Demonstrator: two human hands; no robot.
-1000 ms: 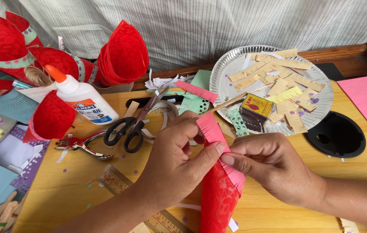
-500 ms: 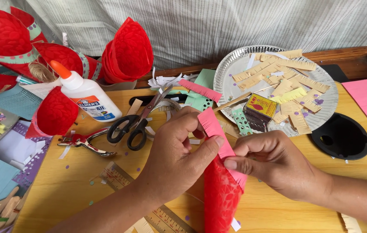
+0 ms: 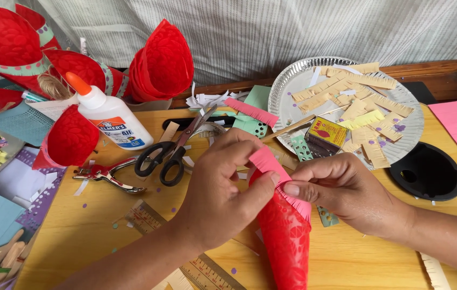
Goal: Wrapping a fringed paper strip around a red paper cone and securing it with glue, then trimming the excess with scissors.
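The person's left hand and right hand meet over the wide rim of a red paper cone, whose long axis runs from the fingertips down toward the person, point nearest the body. A pink fringed paper strip lies along that rim, slanting from upper left, above the left thumb, down to the right under the right hand's fingers. The left hand is closed in a pinch: its thumb presses the strip against the cone from the front while the curled fingers back it from behind. The right hand is also pinched shut, thumb and forefinger gripping the strip's lower run just beside the left thumb, the two thumbs nearly touching. Both hands sit equally close to the rim; the free end of the strip pokes out above the left hand's fingers.

Beyond the left knuckles lie black-handled scissors, farther off a white glue bottle. Past the right hand stands a foil plate of fringed paper scraps.
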